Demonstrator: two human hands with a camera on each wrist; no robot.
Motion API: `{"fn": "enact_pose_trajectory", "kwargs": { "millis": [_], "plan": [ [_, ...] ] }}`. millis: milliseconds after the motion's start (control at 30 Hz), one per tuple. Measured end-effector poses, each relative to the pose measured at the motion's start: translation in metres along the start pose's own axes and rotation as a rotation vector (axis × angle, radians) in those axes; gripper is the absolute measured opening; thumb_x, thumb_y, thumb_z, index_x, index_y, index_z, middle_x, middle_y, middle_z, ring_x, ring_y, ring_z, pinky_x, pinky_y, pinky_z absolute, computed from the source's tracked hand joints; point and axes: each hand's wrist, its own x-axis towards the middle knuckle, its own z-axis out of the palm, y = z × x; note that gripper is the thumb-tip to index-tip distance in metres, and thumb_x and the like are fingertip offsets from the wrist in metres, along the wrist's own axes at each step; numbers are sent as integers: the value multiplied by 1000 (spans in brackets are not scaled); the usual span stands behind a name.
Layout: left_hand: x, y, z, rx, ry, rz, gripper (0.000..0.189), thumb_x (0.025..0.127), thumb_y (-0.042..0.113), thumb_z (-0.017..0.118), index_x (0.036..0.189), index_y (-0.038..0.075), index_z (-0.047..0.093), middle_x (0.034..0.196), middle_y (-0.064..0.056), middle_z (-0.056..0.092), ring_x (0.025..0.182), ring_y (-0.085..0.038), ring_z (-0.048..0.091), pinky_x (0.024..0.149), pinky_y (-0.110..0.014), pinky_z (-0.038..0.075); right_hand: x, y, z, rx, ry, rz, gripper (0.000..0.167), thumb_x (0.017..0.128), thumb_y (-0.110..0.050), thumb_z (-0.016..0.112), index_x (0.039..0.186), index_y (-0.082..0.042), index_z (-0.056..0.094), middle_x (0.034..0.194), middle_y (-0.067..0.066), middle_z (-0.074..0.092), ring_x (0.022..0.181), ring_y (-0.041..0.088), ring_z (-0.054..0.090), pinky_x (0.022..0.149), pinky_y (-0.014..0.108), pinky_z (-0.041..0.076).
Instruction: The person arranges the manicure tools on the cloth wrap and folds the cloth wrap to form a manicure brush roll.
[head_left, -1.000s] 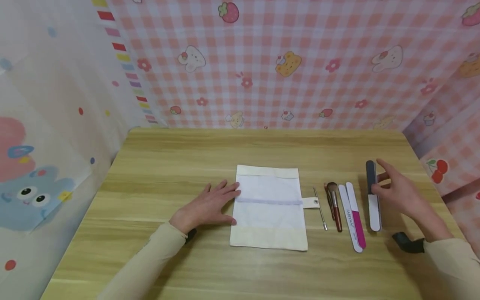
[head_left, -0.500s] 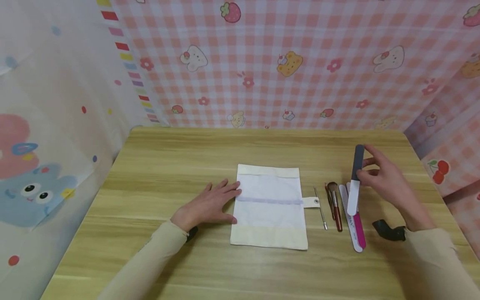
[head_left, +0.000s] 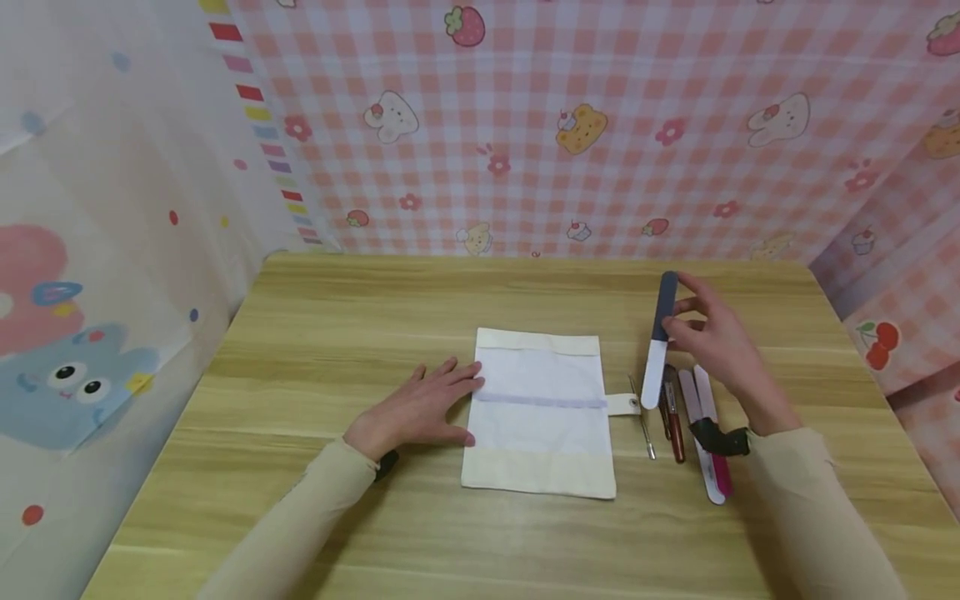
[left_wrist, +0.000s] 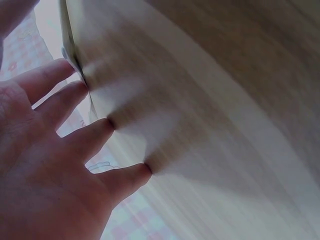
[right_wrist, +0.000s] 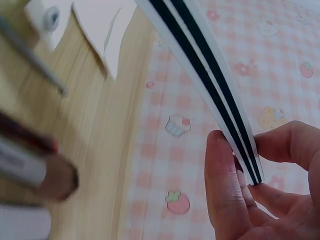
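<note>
My right hand (head_left: 716,346) pinches a dark grey and white nail file (head_left: 655,367) near its grey end, raised above the table beside a makeup brush (head_left: 675,433). Edge-on in the right wrist view, the file (right_wrist: 220,97) shows two dark layers; whether it is one thick file or two stacked, I cannot tell. A flat cream and white cloth pouch (head_left: 536,433) with a snap tab (head_left: 622,404) lies at the centre. My left hand (head_left: 420,408) is spread, its fingertips on the pouch's left edge; in the left wrist view its fingers (left_wrist: 92,137) are straight.
A thin metal tool (head_left: 647,433) lies by the tab. Right of the brush lie two more nail files, a white one (head_left: 711,475) and a pink and white one (head_left: 723,477), partly under the right wrist's black strap piece (head_left: 717,437). A checked curtain (head_left: 517,100) hangs behind the table.
My right hand has lifted the grey and white nail file off the table and carried it left, past the other files to near the brush. The left hand and pouch have stayed put.
</note>
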Motion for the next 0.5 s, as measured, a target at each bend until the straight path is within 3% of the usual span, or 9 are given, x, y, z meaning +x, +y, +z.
{"fn": "enact_pose_trajectory", "kwargs": {
  "millis": [500],
  "plan": [
    [0, -2, 1, -3, 2, -8, 89, 91, 53, 76, 161, 16, 38, 171, 1, 24, 158, -33, 15, 119, -70, 17, 30, -24, 46, 96, 4, -11, 68, 104, -9, 58, 164, -8, 26, 119, 24, 53, 84, 9, 68, 77, 32, 62]
  ]
}}
